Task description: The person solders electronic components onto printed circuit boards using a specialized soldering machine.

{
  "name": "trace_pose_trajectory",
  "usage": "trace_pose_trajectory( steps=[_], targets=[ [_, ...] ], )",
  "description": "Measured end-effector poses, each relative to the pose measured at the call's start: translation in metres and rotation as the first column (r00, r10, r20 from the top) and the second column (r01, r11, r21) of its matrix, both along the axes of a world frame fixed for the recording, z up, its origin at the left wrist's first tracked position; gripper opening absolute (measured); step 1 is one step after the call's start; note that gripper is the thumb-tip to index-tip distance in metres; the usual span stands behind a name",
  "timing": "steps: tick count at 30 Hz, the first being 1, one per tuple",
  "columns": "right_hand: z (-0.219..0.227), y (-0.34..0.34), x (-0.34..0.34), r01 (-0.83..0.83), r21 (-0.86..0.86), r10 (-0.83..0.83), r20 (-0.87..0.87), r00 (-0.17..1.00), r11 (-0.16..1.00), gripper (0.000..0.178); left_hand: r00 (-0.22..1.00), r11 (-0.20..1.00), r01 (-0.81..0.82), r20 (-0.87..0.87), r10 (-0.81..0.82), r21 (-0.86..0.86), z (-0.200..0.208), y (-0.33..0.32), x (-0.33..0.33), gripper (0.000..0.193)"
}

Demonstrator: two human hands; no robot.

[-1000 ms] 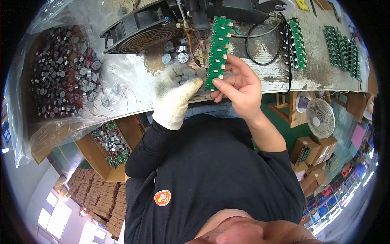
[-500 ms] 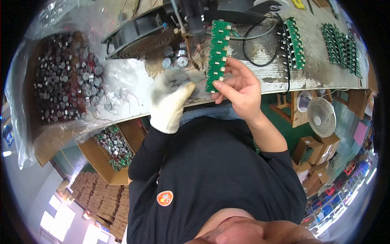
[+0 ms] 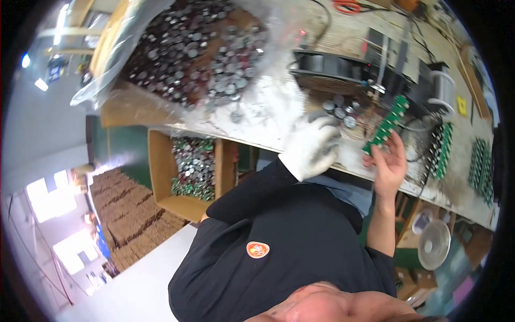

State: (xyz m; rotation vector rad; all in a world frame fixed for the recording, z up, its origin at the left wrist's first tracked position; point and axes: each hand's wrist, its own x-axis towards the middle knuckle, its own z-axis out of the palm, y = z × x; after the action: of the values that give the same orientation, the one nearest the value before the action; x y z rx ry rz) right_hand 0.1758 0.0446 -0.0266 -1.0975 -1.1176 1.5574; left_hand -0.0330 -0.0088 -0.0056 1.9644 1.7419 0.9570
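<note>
My right hand (image 3: 390, 163) is bare and pinches the lower end of a green circuit board strip (image 3: 387, 124) between thumb and fingers. The strip tilts up to the right, above the front of the bench, with small pale parts along its edge. A white work glove covers my left hand (image 3: 311, 146), at the bench edge left of the strip. Its fingers are curled in; whatever they may hold is hidden. Just beyond the glove lie several small round silver motors (image 3: 349, 122) with thin wires.
A plastic-lined box of motors (image 3: 179, 51) stands on the bench at left, with a carton (image 3: 159, 177) of parts below. Behind the motors stands a black fan (image 3: 332, 70). More board strips (image 3: 443, 150) lie at right, near a solder-like wire spool (image 3: 443, 88).
The view has turned left, so the bench things appear shifted and tilted. My left hand's fingers have curled and the hand sits slightly farther from the strip. My right hand keeps its hold.
</note>
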Motion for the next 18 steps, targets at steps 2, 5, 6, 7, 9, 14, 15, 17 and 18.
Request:
trace_pose_trajectory(
  steps=[2, 5, 6, 7, 9, 14, 15, 17, 18],
  targets=[
    [-0.002, 0.0, -0.001, -0.009, 0.018, 0.009, 0.017, 1.0, 1.0, 0.054, 0.998, 0.997, -0.069, 0.014, 0.068, 0.035, 0.008, -0.015, -0.01, 0.028],
    [0.002, 0.002, -0.005, -0.037, 0.01, 0.037, 0.021, 0.999, 0.999, 0.053, 0.966, 0.942, -0.254, 0.005, 0.26, 0.219, 0.025, -0.046, -0.04, 0.025],
    [0.001, 0.003, -0.006, -0.055, 0.012, 0.055, 0.01, 0.998, 0.998, 0.053, 0.941, 0.91, -0.326, -0.002, 0.338, 0.256, 0.034, -0.054, -0.052, 0.025],
    [0.001, 0.003, -0.006, -0.048, 0.009, 0.048, 0.015, 0.999, 0.999, 0.053, 0.901, 0.885, -0.432, 0.043, 0.431, 0.172, 0.037, -0.063, -0.062, 0.023],
    [0.001, 0.004, -0.007, -0.05, 0.014, 0.049, 0.021, 0.999, 0.999, 0.053, 0.873, 0.866, -0.456, -0.085, 0.48, 0.203, 0.05, -0.066, -0.087, 0.023],
    [0.0, 0.005, -0.006, -0.047, 0.012, 0.047, -0.004, 0.999, 0.999, 0.053, 0.917, 0.96, -0.225, -0.37, 0.152, -0.164, 0.053, -0.062, -0.113, 0.033],
    [0.001, 0.005, -0.007, -0.055, 0.009, 0.055, -0.003, 0.998, 0.998, 0.053, 0.927, 0.966, -0.173, -0.363, 0.093, -0.192, 0.049, -0.06, -0.111, 0.034],
    [0.002, 0.004, -0.007, -0.056, 0.009, 0.056, 0.001, 0.998, 0.998, 0.053, 0.932, 0.963, -0.106, -0.363, 0.009, -0.248, 0.038, -0.053, -0.106, 0.037],
    [0.002, 0.004, -0.007, -0.054, 0.006, 0.054, -0.003, 0.999, 0.999, 0.053, 0.933, 0.964, -0.098, -0.36, 0.003, -0.246, 0.034, -0.05, -0.105, 0.037]
  ],
)
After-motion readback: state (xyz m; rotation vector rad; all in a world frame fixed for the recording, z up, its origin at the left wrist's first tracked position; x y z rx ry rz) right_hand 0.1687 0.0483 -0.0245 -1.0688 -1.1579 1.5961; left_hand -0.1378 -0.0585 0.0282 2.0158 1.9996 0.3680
